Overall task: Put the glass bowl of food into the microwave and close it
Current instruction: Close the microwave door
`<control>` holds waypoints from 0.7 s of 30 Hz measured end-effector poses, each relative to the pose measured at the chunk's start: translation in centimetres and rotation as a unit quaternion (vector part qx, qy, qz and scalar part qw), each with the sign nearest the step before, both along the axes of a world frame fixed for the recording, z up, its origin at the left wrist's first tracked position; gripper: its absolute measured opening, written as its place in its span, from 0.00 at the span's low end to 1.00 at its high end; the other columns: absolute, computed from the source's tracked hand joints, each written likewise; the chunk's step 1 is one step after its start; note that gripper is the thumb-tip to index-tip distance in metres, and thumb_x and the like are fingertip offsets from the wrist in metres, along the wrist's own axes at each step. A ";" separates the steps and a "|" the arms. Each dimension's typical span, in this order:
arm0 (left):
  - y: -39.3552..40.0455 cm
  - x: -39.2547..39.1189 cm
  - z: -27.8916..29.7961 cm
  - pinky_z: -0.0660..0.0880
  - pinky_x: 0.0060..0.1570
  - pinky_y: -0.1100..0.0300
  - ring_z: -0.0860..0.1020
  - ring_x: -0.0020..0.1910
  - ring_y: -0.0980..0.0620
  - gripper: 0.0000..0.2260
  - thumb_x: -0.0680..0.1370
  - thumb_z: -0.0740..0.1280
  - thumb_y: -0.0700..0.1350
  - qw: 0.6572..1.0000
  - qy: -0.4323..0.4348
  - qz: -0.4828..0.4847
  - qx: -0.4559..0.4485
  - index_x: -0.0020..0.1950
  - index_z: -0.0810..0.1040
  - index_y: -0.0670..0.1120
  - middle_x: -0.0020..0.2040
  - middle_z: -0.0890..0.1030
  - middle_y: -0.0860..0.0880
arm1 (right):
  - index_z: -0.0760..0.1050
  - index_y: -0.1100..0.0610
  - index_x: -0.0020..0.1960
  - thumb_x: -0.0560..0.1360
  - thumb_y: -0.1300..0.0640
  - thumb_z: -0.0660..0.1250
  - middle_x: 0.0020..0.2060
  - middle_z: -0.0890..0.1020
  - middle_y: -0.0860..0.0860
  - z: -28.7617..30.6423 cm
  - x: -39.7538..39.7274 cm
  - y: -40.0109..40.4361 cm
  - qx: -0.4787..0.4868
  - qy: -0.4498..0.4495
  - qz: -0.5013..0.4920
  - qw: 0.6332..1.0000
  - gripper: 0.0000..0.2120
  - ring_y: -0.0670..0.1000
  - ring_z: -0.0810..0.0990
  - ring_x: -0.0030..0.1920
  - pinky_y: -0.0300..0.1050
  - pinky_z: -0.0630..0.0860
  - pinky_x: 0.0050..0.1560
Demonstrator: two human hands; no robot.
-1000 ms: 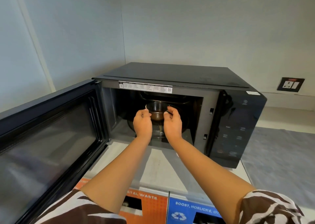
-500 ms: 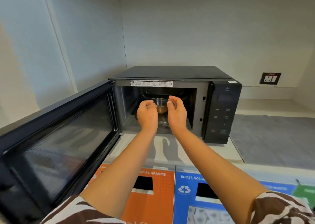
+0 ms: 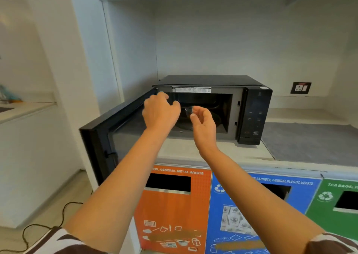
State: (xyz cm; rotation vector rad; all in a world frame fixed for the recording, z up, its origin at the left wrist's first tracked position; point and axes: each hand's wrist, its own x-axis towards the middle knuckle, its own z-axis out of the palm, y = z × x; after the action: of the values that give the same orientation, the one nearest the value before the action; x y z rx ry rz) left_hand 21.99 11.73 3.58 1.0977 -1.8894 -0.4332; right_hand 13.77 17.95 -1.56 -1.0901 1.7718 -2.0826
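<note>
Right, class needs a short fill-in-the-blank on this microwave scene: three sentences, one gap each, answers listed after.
1. The microwave door stands ____.
2. The glass bowl sits ____ the microwave.
3. The waste panel under the left hand is coloured ____.

Missing words: open; inside; orange.

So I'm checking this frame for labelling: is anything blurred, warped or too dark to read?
Head view: the two hands, left and right, are slightly motion-soft; wide-angle bending shows at the open black microwave door and the frame edges; the microwave cavity is dark, so the glass bowl is only a faint glint; the coloured waste-bin labels stay mostly readable.
</note>
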 end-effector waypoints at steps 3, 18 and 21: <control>-0.5 3.2 2.1 0.66 0.66 0.41 0.68 0.67 0.39 0.20 0.76 0.61 0.52 0.989 -0.115 0.087 -0.018 0.63 0.75 0.41 0.64 0.75 0.40 | 0.71 0.56 0.65 0.78 0.61 0.60 0.54 0.76 0.46 1.1 2.3 0.6 -0.002 0.022 0.020 1.000 0.15 0.45 0.74 0.55 0.38 0.71 0.58; -0.8 9.4 2.5 0.57 0.72 0.38 0.68 0.69 0.36 0.23 0.76 0.59 0.53 0.915 -0.316 0.172 0.181 0.67 0.72 0.42 0.68 0.72 0.38 | 0.70 0.55 0.66 0.78 0.61 0.61 0.64 0.75 0.50 3.6 7.7 1.6 0.025 0.112 0.066 0.991 0.17 0.48 0.73 0.65 0.46 0.71 0.67; -0.4 9.1 2.8 0.69 0.65 0.45 0.74 0.62 0.39 0.20 0.76 0.60 0.52 0.934 -0.283 0.142 0.165 0.64 0.74 0.42 0.61 0.77 0.41 | 0.70 0.55 0.66 0.78 0.60 0.61 0.65 0.74 0.51 3.6 7.7 1.8 0.040 0.125 0.074 0.989 0.17 0.49 0.72 0.67 0.47 0.71 0.67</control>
State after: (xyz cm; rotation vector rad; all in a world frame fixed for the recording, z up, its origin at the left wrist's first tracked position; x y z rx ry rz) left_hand 31.06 11.32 6.37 1.8500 -2.1408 -0.2899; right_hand 21.43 19.71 2.07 -1.4650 1.8010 -1.8397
